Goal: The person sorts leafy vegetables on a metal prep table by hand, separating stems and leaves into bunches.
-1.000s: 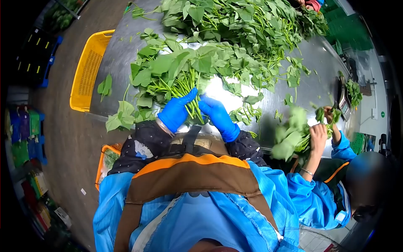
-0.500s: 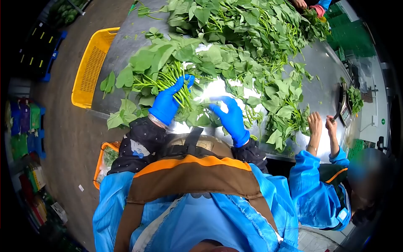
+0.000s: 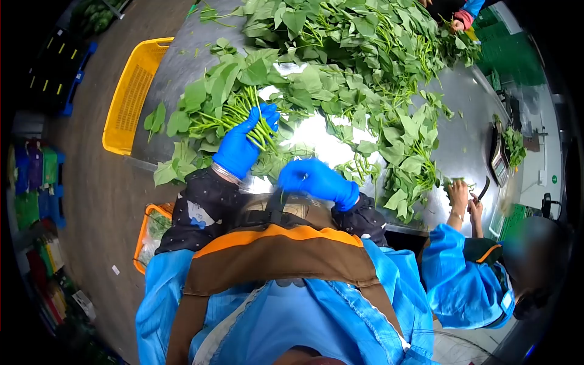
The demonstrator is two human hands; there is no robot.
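Note:
My left hand [image 3: 242, 145], in a blue glove, is wrapped round a bunch of leafy green stems [image 3: 228, 118]. Cut stem ends poke out past the fingers, and the leaves spread to the left over the metal table. To its right, close to my waist at the table's near edge, is my gloved right hand [image 3: 317, 181]. Its fingers are drawn together and slightly blurred; what they hold, if anything, I cannot make out. Loose leafy stems [image 3: 413, 152] lie beyond and to the right of it.
A large heap of the greens [image 3: 353, 36] covers the far side of the metal table [image 3: 457, 103]. A yellow crate [image 3: 131, 97] stands at the left, an orange basket [image 3: 149, 237] lower down. At right, a co-worker's hands [image 3: 462, 204] work near a scale [image 3: 500, 161].
My right hand has come left and down toward my waist, its fingers closing from a spread pose. The left hand keeps the bunch, almost still. The co-worker's hands have moved down slightly.

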